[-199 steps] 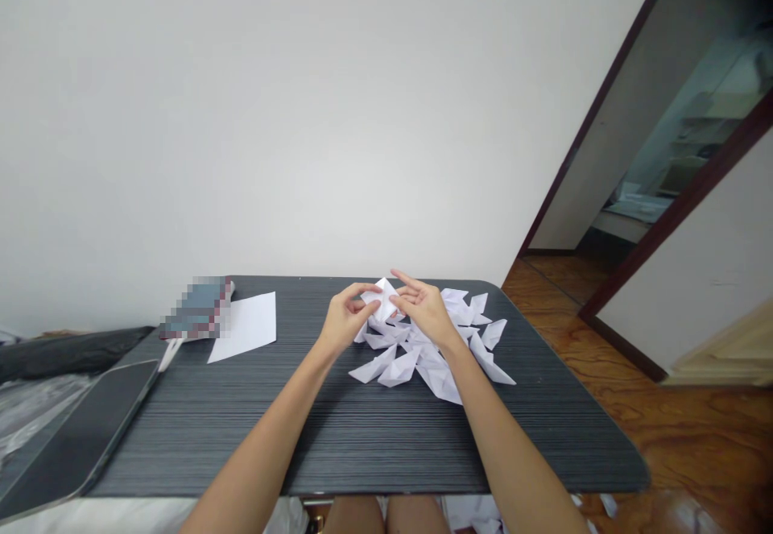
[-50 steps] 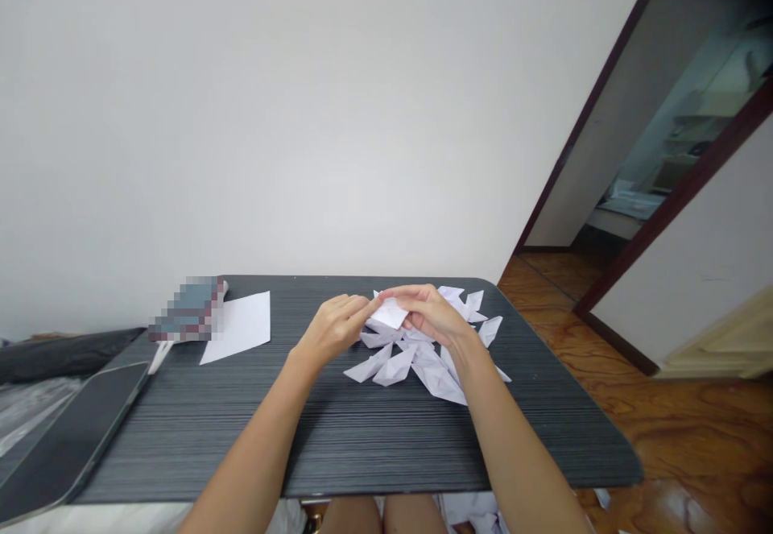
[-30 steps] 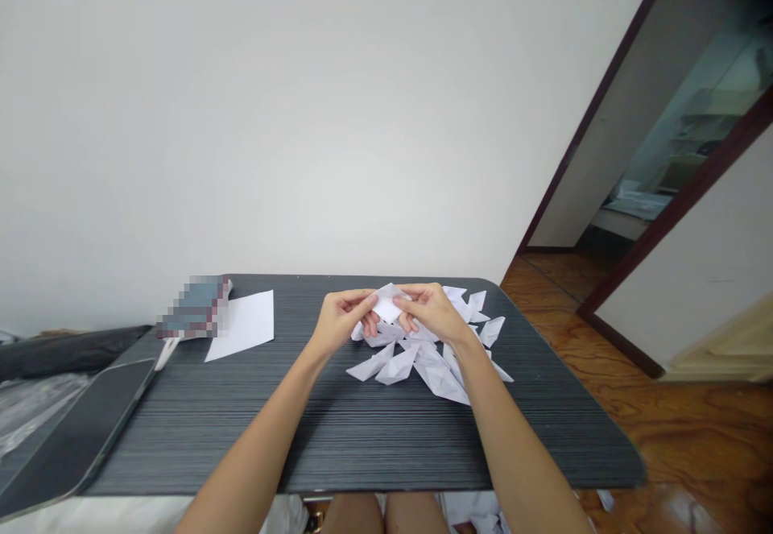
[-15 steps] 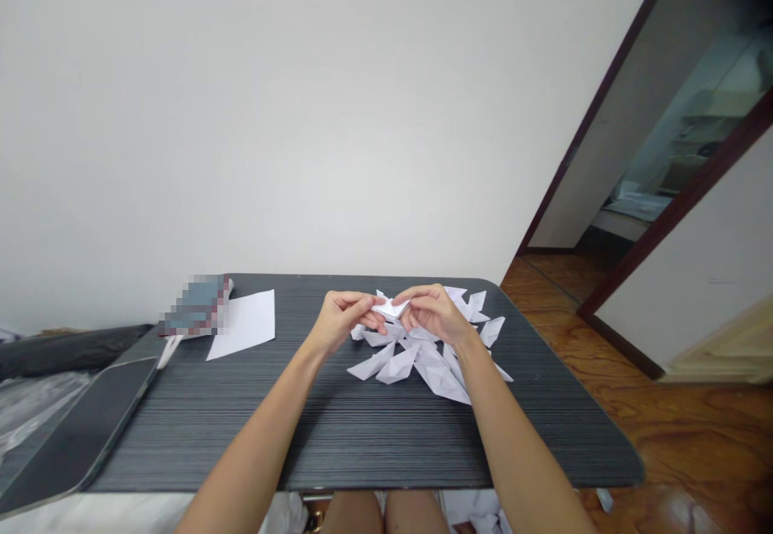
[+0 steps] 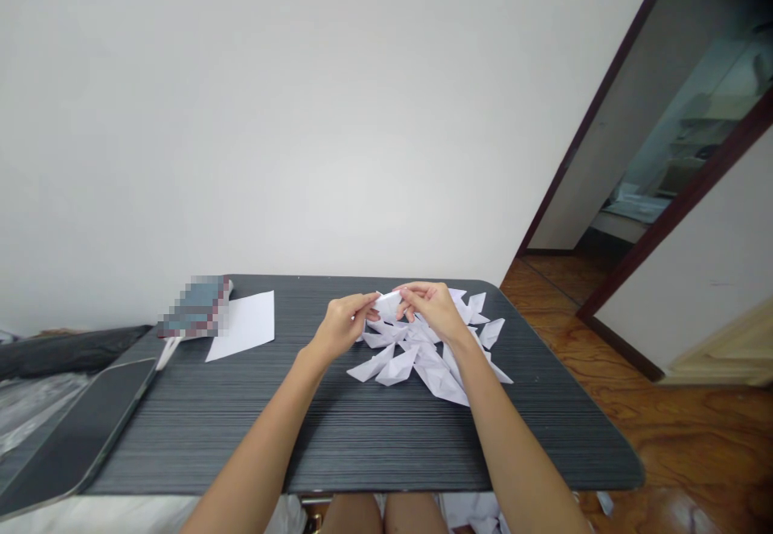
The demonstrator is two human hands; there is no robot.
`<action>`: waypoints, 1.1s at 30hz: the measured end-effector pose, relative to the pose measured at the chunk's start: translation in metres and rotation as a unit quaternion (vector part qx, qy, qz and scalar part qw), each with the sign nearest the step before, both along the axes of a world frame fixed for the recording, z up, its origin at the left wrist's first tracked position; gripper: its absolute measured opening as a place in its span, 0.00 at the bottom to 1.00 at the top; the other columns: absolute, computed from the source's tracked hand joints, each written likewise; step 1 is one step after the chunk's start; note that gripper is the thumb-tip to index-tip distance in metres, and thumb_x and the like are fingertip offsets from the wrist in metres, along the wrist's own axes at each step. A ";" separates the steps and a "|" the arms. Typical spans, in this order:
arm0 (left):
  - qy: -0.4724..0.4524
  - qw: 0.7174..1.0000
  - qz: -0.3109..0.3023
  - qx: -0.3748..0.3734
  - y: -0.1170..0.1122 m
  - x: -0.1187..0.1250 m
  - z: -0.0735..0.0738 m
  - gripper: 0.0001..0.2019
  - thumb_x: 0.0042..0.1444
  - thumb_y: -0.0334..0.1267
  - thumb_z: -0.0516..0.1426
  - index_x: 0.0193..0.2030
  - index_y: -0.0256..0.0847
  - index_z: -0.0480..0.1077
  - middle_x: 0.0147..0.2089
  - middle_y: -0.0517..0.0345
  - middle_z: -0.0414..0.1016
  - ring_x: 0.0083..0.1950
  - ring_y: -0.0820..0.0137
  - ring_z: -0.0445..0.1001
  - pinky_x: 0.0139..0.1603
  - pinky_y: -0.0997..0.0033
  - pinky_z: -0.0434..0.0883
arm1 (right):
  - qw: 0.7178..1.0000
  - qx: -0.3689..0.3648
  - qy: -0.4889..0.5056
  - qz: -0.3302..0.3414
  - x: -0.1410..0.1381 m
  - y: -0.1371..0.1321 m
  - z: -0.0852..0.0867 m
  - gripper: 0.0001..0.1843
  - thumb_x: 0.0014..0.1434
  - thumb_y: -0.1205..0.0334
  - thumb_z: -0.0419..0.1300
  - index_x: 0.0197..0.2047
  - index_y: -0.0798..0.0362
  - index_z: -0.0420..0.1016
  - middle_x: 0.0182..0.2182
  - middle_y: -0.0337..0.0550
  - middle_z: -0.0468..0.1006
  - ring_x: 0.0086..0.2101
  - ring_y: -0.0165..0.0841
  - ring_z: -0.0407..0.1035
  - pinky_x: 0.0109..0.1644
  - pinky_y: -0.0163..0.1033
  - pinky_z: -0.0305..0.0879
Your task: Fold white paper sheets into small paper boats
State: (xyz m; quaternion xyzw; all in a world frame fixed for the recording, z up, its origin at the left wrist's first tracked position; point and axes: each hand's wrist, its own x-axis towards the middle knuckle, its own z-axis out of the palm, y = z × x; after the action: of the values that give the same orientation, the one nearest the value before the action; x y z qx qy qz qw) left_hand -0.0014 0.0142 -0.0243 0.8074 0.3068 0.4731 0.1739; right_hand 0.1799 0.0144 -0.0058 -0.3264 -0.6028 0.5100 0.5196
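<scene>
A small piece of folded white paper (image 5: 387, 307) is held up between my two hands, above a pile of paper. Thumb and fingers of my left hand (image 5: 343, 322) pinch its left side. My right hand (image 5: 432, 308) grips the right edge with thumb and fingertips. Below and around the hands lies a heap of folded white paper boats (image 5: 398, 365), several of them overlapping. My right hand and forearm hide part of the heap.
The dark wood-grain table (image 5: 241, 429) stands against a white wall. Left on it lie a plain white sheet (image 5: 247, 324), a pixelated item (image 5: 196, 306) with a white cable, and a dark tablet-like slab (image 5: 90, 437). A doorway (image 5: 604, 163) opens at right.
The folded paper between my hands has turned, showing a broader flat face instead of its pointed folds. Both hands have shifted their fingers slightly and stay over the heap.
</scene>
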 end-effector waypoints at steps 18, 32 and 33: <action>0.107 0.988 0.101 0.052 -0.010 0.006 0.005 0.13 0.57 0.36 0.45 0.27 0.36 0.66 0.16 0.64 0.62 0.17 0.79 0.58 0.21 0.80 0.56 | 0.997 0.043 0.008 -0.058 -0.030 -0.009 -0.001 0.12 0.47 0.55 0.59 0.25 0.57 0.70 0.13 0.38 0.70 0.14 0.26 0.63 0.18 0.32 0.60; 0.037 0.984 -0.008 -0.173 -0.011 0.002 0.017 0.16 0.55 0.42 0.48 0.30 0.33 0.72 0.21 0.57 0.74 0.21 0.73 0.71 0.24 0.77 0.66 | 0.993 0.073 0.010 -0.087 -0.028 -0.004 -0.003 0.11 0.48 0.56 0.57 0.25 0.55 0.67 0.16 0.35 0.66 0.18 0.25 0.60 0.23 0.32 0.58; 0.012 0.978 -0.032 -0.205 -0.011 0.002 0.017 0.16 0.54 0.43 0.49 0.35 0.33 0.72 0.25 0.56 0.75 0.23 0.71 0.72 0.25 0.76 0.67 | 0.995 0.073 0.009 -0.070 -0.030 -0.005 -0.003 0.10 0.48 0.56 0.58 0.26 0.55 0.66 0.17 0.35 0.66 0.19 0.25 0.61 0.24 0.32 0.59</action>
State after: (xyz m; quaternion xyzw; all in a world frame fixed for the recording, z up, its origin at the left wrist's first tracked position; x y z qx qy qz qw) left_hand 0.0008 0.0034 -0.0075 0.7697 0.3727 0.3849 0.3471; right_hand 0.1502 0.0093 -0.0088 -0.3241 -0.6095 0.4296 0.5822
